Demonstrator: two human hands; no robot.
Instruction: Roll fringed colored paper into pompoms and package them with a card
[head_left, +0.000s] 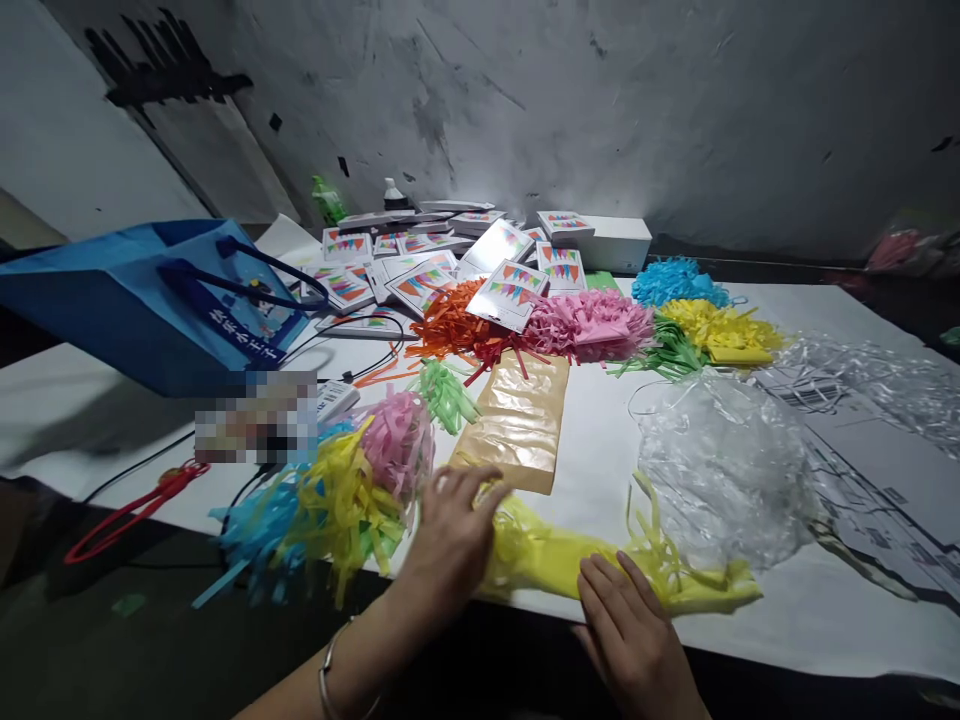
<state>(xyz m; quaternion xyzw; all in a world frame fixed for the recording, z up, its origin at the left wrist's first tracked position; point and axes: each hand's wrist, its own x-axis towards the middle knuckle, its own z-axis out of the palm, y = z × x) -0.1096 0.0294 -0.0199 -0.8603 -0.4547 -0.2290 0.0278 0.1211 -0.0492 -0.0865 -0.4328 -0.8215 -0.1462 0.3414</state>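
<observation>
A strip of yellow tissue paper (574, 560) with cut, fringed ends lies along the front edge of the table. My right hand (626, 620) rests flat on its middle, fingers stretched out side by side. Over the strip's left end is my left hand (450, 535), its fingers bent and somewhat apart above the yellow fringe, slightly blurred. What lies under that palm is hidden. Just left of it sits a bunch of tassels: pink (397, 440), yellow (337, 495) and blue (266, 525). A tan plastic-looking packet (517, 420) lies beyond the hands.
Clear plastic bags (724, 470) lie to the right. Behind are orange (454, 320), pink (592, 325), green, yellow (724, 330) and blue tassel bunches (682, 282), and several printed packs (424, 285). A blue bag (142, 300) and red cord (139, 510) are at left.
</observation>
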